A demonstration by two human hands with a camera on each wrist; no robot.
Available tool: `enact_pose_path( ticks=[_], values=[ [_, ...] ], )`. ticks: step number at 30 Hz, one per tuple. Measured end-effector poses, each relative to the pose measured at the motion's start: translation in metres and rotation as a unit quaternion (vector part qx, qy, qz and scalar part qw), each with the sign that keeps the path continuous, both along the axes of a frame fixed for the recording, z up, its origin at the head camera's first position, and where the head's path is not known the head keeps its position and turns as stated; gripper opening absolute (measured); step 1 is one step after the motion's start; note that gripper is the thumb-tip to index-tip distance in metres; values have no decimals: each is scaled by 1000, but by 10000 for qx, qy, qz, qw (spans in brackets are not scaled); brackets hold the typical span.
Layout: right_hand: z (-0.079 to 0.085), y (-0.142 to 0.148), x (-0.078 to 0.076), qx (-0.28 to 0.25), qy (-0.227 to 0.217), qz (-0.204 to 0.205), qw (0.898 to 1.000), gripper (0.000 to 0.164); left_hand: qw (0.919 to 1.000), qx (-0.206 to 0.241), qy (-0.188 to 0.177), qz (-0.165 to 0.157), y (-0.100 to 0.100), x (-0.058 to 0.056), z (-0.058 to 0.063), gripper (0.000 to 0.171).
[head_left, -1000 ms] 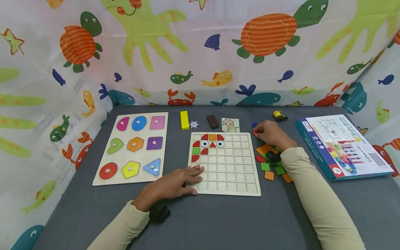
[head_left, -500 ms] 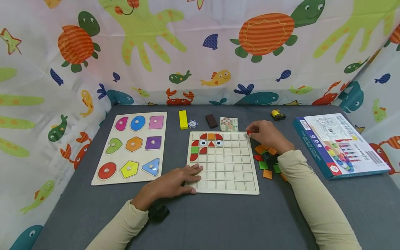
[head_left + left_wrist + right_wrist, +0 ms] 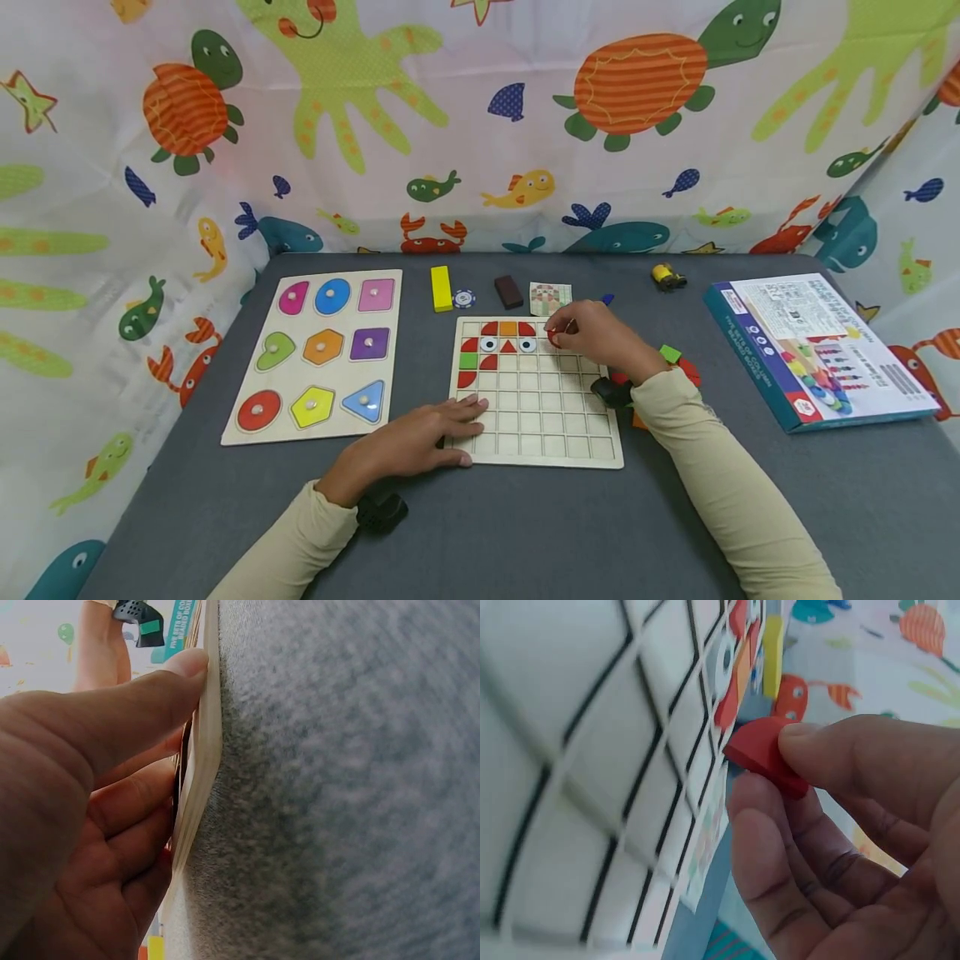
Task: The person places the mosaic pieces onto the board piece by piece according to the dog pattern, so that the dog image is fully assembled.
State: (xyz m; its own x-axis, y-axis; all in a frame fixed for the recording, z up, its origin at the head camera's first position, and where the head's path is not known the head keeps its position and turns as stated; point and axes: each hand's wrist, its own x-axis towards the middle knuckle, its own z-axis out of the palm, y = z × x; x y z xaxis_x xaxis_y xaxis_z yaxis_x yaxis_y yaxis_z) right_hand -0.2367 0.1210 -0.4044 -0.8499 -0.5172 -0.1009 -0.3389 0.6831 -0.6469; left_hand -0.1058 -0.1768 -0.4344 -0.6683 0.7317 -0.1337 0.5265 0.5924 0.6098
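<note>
One red piece [image 3: 759, 750], pinched in right hand [image 3: 598, 335] — placing, I'd judge; next, seating, exact spot unclear; left hand [image 3: 420, 437] outspread on grid board [image 3: 555, 402].

Head view: bright, even, mostly sharp
Desk [image 3: 525, 542]: soft shadows beside the sleeves [image 3: 742, 492]
Curtain [image 3: 37, 645]: pale, washed out in left wrist view
Grid board [image 3: 592, 765]: nearest part blurred in right wrist view

On the gray counter [image 3: 525, 533], a knobbed shape puzzle [image 3: 341, 373] lies left of a yellow block [image 3: 442, 289], poker chip [image 3: 464, 298] and dark brown block [image 3: 509, 292]; rightward, a yellow-and-black toy [image 3: 667, 277] and teal-sided box [image 3: 832, 354] sit before sea-animal fabric [image 3: 480, 100].
</note>
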Motion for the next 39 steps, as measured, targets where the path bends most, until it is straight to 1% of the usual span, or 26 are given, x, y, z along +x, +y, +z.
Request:
enact_pose_path(
  ticks=[4,8,13,18,20,25,31,36,39],
  values=[
    [2,-15,6,-29,-43,230,9997,15,10000,-23,-14,-12,1,-1,0,52],
    [2,-30,12,-173,-48,455,9988,14,10000,-35,-30,-16,1,-1,0,52],
    [-2,-44,15,-310,-5,739,9968,13,10000,-11,-58,-16,1,-2,-1,52],
    [-7,-57,19,-407,-21,981,9943,12,10000,43,46,-75,0,-2,-3,51],
    [-9,-63,20,-397,-37,1116,9930,12,9999,69,116,-106,-1,-2,-4,51],
    [-13,-76,24,-313,-48,1342,9904,14,9998,84,155,-128,-1,-3,-5,51],
    [-14,-81,26,-405,-21,1384,9895,14,9997,111,170,-126,-1,-4,-4,51],
    [-15,-82,27,-348,-71,1290,9910,16,9997,138,138,-155,-1,-4,-4,51],
    [-16,-84,26,-280,-22,1375,9901,15,9997,144,141,-162,-2,-4,-4,51]
  ],
)
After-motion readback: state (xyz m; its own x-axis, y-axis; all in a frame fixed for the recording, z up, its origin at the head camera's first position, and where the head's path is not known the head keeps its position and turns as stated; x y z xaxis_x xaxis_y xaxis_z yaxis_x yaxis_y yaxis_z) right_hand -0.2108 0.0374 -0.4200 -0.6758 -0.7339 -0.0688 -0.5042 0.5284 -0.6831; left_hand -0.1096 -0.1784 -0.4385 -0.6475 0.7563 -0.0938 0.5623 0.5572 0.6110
